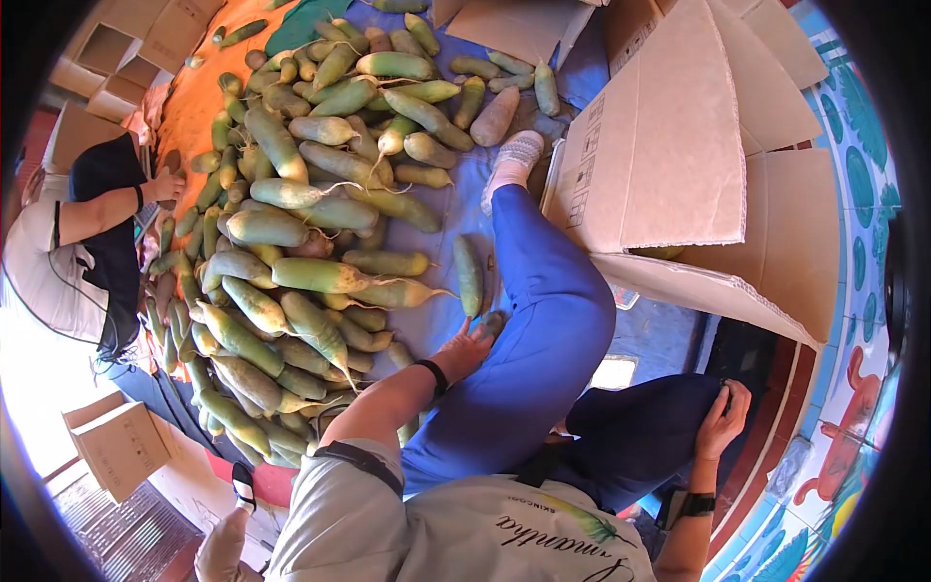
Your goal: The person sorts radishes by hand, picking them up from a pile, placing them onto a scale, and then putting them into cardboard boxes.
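Observation:
My left hand (468,351), with a black band at its wrist, is beside my blue-trousered leg. Its fingers close round a green radish (493,326), partly hidden by the hand and leg. Just beyond the fingertips another green radish (468,274) lies on the blue sheet. On my bent knee rests my right hand (722,419), its fingers curled. A small dark bit shows at the fingertips; I cannot make out what it is. A large heap of green radishes (320,276), some with thin root tails, spreads to the left of my leg.
A big open cardboard box (650,145) stands on the right, flaps spread. More cardboard boxes (116,446) are at the left. Another person (73,242) reaches into the heap from the left edge. Orange (184,107) and blue sheets (436,209) cover the floor.

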Demonstrator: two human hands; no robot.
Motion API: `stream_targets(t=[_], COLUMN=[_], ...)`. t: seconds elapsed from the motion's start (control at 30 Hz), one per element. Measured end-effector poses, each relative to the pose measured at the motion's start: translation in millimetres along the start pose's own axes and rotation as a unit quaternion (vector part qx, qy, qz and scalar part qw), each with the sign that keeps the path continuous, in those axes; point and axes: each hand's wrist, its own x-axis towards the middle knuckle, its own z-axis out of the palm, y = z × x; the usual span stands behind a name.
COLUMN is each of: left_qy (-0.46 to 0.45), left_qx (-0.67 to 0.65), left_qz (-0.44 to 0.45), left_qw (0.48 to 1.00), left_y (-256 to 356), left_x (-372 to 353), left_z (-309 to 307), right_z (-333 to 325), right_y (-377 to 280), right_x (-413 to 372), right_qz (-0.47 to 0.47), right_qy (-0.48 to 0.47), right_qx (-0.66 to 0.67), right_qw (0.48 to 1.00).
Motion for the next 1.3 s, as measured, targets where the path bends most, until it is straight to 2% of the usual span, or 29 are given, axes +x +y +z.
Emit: stream_targets(t=[0.03,0.1,0.23,0.3,0.4,0.43,0.5,0.53,0.6,0.7,0.83,0.9,0.93,1.0,1.03,1.13,1.17,1.23,1.27,1.3], left_qy=[0.001,-0.060,-0.030,-0.040,-0.033,-0.030,-0.027,-0.025,-0.013,-0.007,0.011,0.005,0.004,-0.011,-0.012,0.001,0.002,0.030,0.027,0.028], left_qx=[-0.001,-0.010,-0.079,-0.102,-0.041,-0.040,-0.145,-0.142,-0.029,0.027,-0.046,-0.152,-0.147,-0.172,-0.167,-0.281,-0.277,-0.324,-0.378,-0.374], left_qz=[0.001,-0.033,-0.042,-0.109,-0.118,-0.117,-0.044,-0.042,-0.061,-0.093,-0.121,-0.170,-0.171,-0.228,-0.230,-0.325,-0.326,-0.389,-0.440,-0.442], left_qw=[1.000,0.998,0.996,0.988,0.992,0.992,0.988,0.989,0.998,0.995,0.991,0.974,0.974,0.958,0.959,0.903,0.904,0.862,0.814,0.815], left_y=[-2.5,-8.7,-12.1,-7.8,-3.6,-8.0,-20.5,-20.1,-17.0,-16.9,-31.0,-38.4,-43.2,-51.6,-55.1,-61.5,-66.2,-82.3,-90.4,-95.5], left_x=[-5.1,-12.7,-3.0,3.7,20.5,23.6,28.9,34.1,50.0,89.9,51.5,40.1,27.8,1.8,-3.9,-17.9,-22.0,-35.0,-41.2,-52.2], left_z=[-13.9,-39.2,-35.5,-33.0,-21.1,-21.1,-22.9,-21.9,-10.0,21.4,-21.1,-32.3,-45.2,-67.1,-64.4,-45.9,-35.9,-15.4,-7.7,-6.9], right_z=[-0.2,0.2,-0.1,0.3,-0.5,-0.5,-0.2,-0.4,0.2,0.1,1.1,1.1,1.0,0.3,0.5,0.5,0.2,-0.5,-0.5,-0.2], right_y=[-1.2,-1.5,-1.0,0.0,-0.3,-0.8,-2.0,-3.1,-5.2,-10.9,-17.3,-18.1,-18.6,-19.4,-19.6,-17.0,-17.6,-18.6,-18.4,-17.9], right_x=[0.8,1.6,1.1,1.1,0.2,0.9,1.6,1.9,3.8,7.0,11.4,12.1,12.2,11.3,11.4,9.2,8.8,8.4,8.0,7.2], right_qz=[-0.004,-0.002,0.009,0.009,0.010,0.007,0.010,0.012,0.012,0.008,0.002,0.004,0.004,0.006,0.005,0.004,0.007,0.003,0.005,0.005], right_qy=[-0.003,-0.006,-0.009,-0.007,-0.007,-0.008,-0.009,-0.013,-0.009,-0.011,-0.012,-0.012,-0.012,-0.006,-0.001,0.002,0.005,0.009,0.012,0.014], right_qx=[0.003,0.004,0.005,0.004,0.002,0.004,0.005,0.009,0.010,0.013,0.028,0.030,0.029,0.031,0.031,0.038,0.040,0.041,0.043,0.046], right_qw=[1.000,1.000,1.000,1.000,1.000,1.000,1.000,1.000,1.000,1.000,1.000,0.999,1.000,0.999,0.999,0.999,0.999,0.999,0.999,0.999])
